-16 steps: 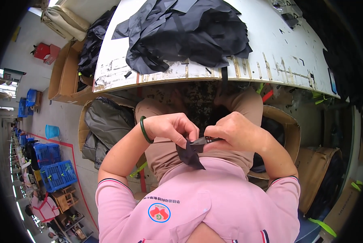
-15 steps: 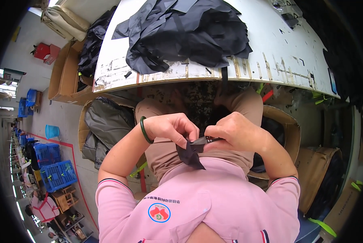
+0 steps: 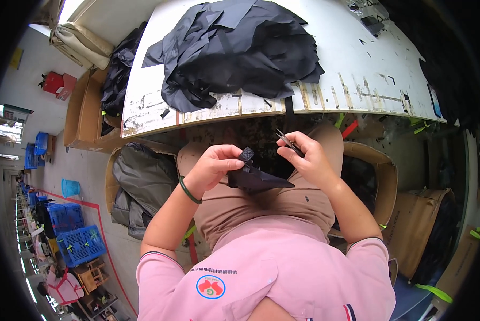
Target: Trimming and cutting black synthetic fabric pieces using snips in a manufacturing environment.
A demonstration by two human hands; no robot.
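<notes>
My left hand (image 3: 213, 167) pinches a black fabric piece (image 3: 261, 179) between thumb and fingers, above my lap. A short stitched end (image 3: 246, 155) of it stands up at the fingertips, and a pointed flap hangs off to the right. In my right hand (image 3: 313, 162) is a small pair of thread snips (image 3: 289, 143), blades pointing up and left, apart from the fabric. A large heap of black fabric pieces (image 3: 240, 59) lies on the white table (image 3: 357, 75) in front of me.
Open cardboard boxes with dark fabric stand left (image 3: 82, 109) and right (image 3: 387, 182) of my legs. Grey-black bags (image 3: 143, 176) fill another box at the left. Black scraps dot the tabletop. Blue crates (image 3: 82, 245) and a person (image 3: 60, 283) are farther left.
My hands have moved apart and away from my body. The snips have come away from the fabric, whose stitched end now shows. A small dark scrap now lies on my right thigh.
</notes>
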